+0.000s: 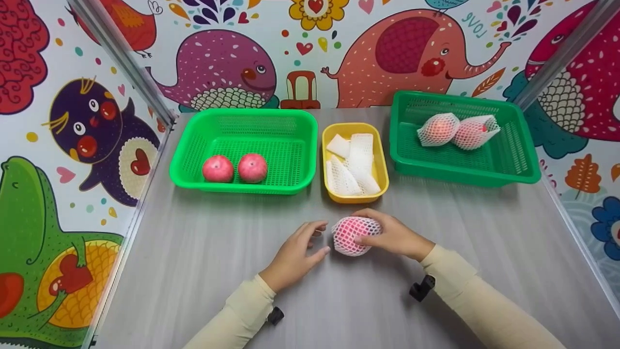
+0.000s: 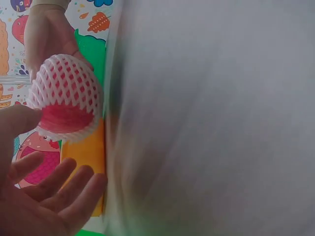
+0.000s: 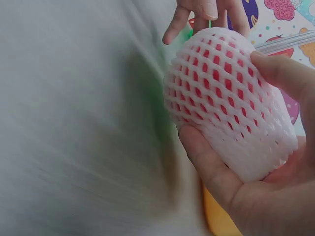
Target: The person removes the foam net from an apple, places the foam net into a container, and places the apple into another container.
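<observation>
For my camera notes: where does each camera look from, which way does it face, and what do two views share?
Head: worn on the head, facing forward and down at left hand, right hand and held netted fruit; both sleeves show.
Left wrist: on that wrist, facing the held fruit past that hand's fingers; the right hand shows behind.
Right wrist: on that wrist, facing the fruit in that hand's grip; the left hand shows beyond.
Shared by both wrist views: held fruit and yellow basket.
</observation>
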`<state>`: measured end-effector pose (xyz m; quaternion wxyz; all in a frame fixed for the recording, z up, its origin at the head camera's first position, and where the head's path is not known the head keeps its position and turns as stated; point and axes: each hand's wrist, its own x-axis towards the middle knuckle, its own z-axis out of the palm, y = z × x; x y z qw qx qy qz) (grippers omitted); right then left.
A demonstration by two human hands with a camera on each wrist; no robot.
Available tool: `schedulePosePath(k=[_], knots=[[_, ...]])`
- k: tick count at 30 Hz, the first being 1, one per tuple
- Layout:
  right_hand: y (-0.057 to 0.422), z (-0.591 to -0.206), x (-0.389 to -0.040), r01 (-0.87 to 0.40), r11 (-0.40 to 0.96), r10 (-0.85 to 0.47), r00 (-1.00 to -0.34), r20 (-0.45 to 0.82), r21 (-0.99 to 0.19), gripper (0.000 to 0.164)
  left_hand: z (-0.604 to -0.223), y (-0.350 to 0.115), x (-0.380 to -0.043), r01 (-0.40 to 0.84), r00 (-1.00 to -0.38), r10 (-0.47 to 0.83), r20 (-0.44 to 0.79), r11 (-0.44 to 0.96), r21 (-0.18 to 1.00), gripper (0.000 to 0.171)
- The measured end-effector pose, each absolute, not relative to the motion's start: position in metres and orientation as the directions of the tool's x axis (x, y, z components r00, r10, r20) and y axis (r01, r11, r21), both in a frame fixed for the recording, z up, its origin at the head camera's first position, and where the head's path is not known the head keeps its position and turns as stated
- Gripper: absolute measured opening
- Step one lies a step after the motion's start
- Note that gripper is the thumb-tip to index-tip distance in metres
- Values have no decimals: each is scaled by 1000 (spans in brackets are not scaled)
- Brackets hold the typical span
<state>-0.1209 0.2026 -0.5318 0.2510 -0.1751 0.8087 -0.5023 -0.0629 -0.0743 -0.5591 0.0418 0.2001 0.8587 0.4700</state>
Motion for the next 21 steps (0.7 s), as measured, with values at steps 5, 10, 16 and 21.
schedulePosePath(k=[5, 10, 16, 21], knots=[[201, -541, -118, 40, 420, -494, -828, -265, -907, 62, -562, -68, -61, 295, -908, 407, 98, 455, 840, 54], [201, -544, -115, 98, 417, -463, -833, -304, -903, 67, -562, -62, -60, 278, -907, 416, 71, 462, 842, 55], [205, -545, -113, 119, 448, -405, -857, -320, -886, 69, -560, -58, -60, 281, -903, 424, 74, 450, 848, 55], [208, -546, -112, 134, 430, -391, -863, -319, -893, 67, -559, -58, -60, 289, -894, 442, 71, 449, 845, 46]])
